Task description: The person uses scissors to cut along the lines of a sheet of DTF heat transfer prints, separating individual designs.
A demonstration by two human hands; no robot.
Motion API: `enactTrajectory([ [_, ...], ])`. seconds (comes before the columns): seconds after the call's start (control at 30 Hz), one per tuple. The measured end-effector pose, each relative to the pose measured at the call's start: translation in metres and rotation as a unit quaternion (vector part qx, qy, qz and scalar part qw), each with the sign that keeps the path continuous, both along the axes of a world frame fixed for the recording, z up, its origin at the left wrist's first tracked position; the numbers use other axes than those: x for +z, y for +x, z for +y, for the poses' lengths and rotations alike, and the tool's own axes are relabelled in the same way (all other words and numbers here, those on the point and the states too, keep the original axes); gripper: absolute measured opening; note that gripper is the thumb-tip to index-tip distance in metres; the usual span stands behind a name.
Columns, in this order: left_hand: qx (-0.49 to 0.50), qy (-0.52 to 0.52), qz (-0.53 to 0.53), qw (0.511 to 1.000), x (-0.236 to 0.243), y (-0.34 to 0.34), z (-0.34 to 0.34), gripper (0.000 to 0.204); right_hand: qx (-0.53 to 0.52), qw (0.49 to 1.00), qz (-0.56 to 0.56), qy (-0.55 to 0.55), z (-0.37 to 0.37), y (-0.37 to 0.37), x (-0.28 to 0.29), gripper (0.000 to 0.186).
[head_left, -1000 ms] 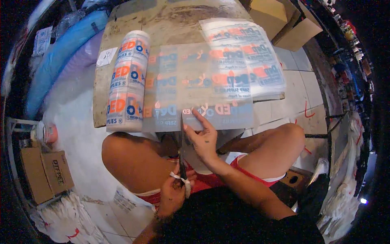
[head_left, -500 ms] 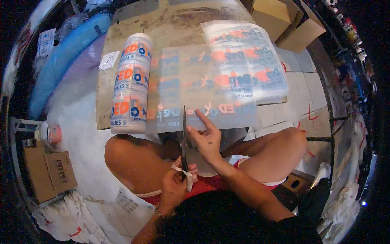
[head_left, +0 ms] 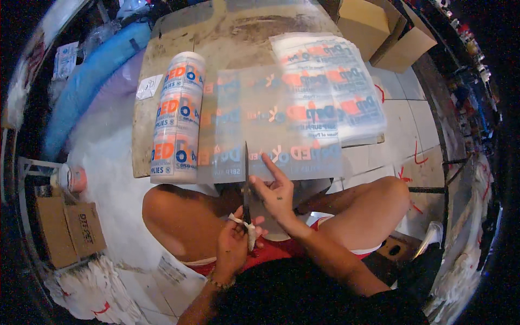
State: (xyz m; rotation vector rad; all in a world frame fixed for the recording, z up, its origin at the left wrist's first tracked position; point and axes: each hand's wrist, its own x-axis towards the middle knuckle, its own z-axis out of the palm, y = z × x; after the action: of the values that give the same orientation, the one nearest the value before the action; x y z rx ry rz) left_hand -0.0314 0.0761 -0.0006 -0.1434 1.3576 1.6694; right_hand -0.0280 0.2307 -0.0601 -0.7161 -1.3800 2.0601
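My left hand [head_left: 234,241] is closed around the white-wrapped handles of a pair of dark scissors [head_left: 246,179]. The long narrow blade points away from me, its tip overlapping the near edge of a translucent plastic film [head_left: 271,124] printed in orange and blue. My right hand [head_left: 279,197] is beside the blade. Its index finger stretches over the film's near edge, with the thumb apart and the other fingers curled; it holds nothing visible. The film lies flat beside a thick printed roll [head_left: 177,119], and its right side meets a stack of printed plastic sheets [head_left: 330,81].
Beneath them is a worn low wooden table [head_left: 233,27]. An open cardboard box [head_left: 374,32] stands at the far right, and another cardboard box [head_left: 76,230] at the left. A long blue plastic-wrapped roll [head_left: 89,81] curves along the far left. My crossed legs border the table's near side.
The whole view has shifted slightly, with the table and roll now lower in the picture. The scissors and both hands keep nearly the same pose over the film's edge.
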Motion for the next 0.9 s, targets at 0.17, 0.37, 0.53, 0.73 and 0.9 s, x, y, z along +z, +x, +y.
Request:
enactTrajectory([
  [0.17, -0.011, -0.003, 0.022, 1.0, 0.007, -0.004, 0.013, 0.068, 0.008, 1.0, -0.006, 0.004, 0.005, 0.002, -0.009, 0.059],
  [0.37, 0.018, 0.026, 0.03, 0.999, -0.004, 0.005, 0.007, 0.066, 0.01, 1.0, -0.013, 0.021, 0.006, 0.004, -0.009, 0.058],
  [0.53, -0.001, 0.016, 0.017, 1.0, 0.005, -0.003, 0.014, 0.066, 0.014, 1.0, -0.008, 0.018, 0.007, 0.004, -0.008, 0.059],
  [0.73, 0.006, 0.035, 0.027, 0.999, 0.003, -0.012, 0.023, 0.068, 0.008, 0.998, 0.007, 0.055, 0.008, 0.002, -0.009, 0.059],
  [0.9, -0.023, -0.009, 0.039, 0.999, 0.008, -0.019, 0.03, 0.07, 0.033, 0.998, -0.009, 0.06, 0.012, 0.006, -0.007, 0.058],
])
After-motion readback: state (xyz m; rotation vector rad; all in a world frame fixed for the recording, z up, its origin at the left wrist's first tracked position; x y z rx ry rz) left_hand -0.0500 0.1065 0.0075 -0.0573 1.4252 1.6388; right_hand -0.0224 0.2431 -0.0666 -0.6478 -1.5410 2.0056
